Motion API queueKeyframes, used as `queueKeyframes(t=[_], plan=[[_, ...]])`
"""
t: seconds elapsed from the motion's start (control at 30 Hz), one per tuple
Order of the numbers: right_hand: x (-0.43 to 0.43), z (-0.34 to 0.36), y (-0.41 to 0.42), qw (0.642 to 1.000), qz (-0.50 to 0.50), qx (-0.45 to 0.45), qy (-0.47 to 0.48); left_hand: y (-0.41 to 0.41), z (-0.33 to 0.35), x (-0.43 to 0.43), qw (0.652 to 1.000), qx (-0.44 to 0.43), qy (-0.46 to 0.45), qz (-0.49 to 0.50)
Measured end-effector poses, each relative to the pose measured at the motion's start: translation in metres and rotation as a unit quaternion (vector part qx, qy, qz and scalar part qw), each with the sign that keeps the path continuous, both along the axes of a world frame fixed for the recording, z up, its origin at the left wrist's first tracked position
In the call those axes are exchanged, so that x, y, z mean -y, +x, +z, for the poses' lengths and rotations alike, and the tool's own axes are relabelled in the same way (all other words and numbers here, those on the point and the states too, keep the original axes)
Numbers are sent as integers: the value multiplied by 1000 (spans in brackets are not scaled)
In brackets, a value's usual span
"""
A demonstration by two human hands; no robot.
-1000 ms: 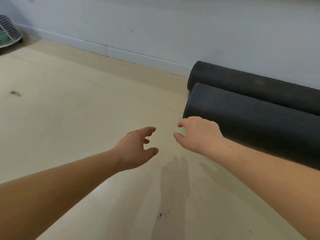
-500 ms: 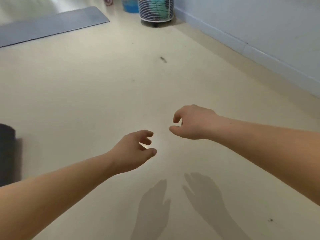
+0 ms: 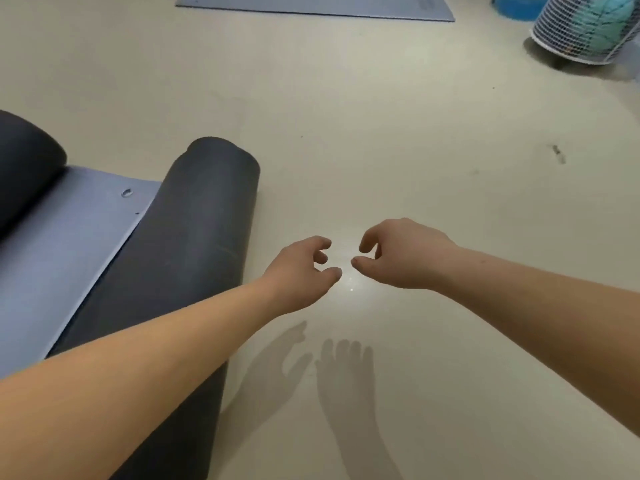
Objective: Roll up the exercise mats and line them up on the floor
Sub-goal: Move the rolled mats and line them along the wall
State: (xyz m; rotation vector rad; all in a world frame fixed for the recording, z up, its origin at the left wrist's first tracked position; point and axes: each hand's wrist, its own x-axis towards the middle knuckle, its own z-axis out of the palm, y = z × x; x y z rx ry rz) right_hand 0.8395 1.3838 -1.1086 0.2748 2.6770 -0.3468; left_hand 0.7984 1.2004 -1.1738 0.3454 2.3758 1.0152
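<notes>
beige floor (image 3: pixel 433 161), rolled mat (image 3: pixel 197 244) near left hand (image 3: pixel 299 273)

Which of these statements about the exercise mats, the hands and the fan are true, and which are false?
1. The left hand and the right hand hold nothing. True.
2. The far mat is rolled up. False: it lies unrolled and flat.
3. A rolled dark mat lies to the left of the left hand. True.
4. The fan stands right beside the rolled dark mat. False: it stands far off at the upper right.
</notes>
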Motion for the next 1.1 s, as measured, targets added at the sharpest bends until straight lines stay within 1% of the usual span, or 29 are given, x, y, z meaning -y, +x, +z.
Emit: queueKeyframes(t=[0.1,0.2,0.33,0.4,0.47,0.5,0.57,0.63,0.7,0.8,0.9,1.03,1.1], plan=[[38,-13,-36,1000,13,4,-28,-25,-2,40,999,-6,1,39],[68,-35,-53,996,16,11,-82,-45,-5,67,997,-24,-7,68],[95,-61,-57,985,14,-12,-174,-64,-2,96,992,-82,-18,97],[110,-68,-57,969,-18,-21,-246,-71,7,124,984,-123,-52,120],[131,-72,-55,948,-47,-17,-314,-71,14,164,971,-145,-112,153],[144,-75,-53,942,-46,-12,-333,-67,16,185,966,-133,-148,167],[169,-85,-48,933,-30,5,-359,-51,17,224,957,-72,-219,176],[193,-96,-39,917,-36,42,-394,-28,12,256,949,-10,-259,182],[210,-106,-28,903,-68,80,-417,-4,6,277,946,61,-241,209],[225,-111,-22,897,-90,80,-426,20,0,297,936,145,-184,264],[229,-107,-25,897,-97,90,-422,25,3,305,926,188,-155,287],[232,-102,-26,897,-116,108,-413,35,1,291,920,242,-37,306],[230,-104,-22,892,-138,106,-418,38,-4,281,919,243,32,310]])
